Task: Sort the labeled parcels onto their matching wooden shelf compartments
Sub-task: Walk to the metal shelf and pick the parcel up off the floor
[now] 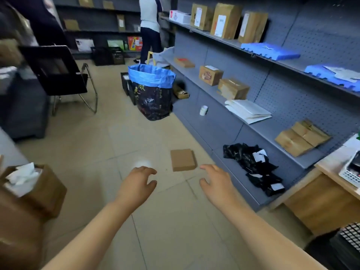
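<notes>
A flat, square, plain brown cardboard parcel [183, 160] is lying on the floor [93, 137], just beyond and between the fingers of the left hand [136, 183] and right hand [216, 182], both spread loose and grasping nothing.

— What have you got of the person on my feed?

— Two bare forearms coming up from the bottom edge, and that's all I see of the body. No sleeves anywhere along them, so whatever is worn up top ends out of view.

— Anything on the wrists?

— Nothing I can pick out: no watch, no band, no glove. The left hand [139, 179] is bare, fingers slim, thumb plainly visible. The right hand [215, 180] is bare too — no ring that I can see on the fingers [206, 167].

— Nails?

— Too blurred on my screen to tell. Both forearms look smooth and unmarked, broadening toward the camera with the wide lens.
</notes>
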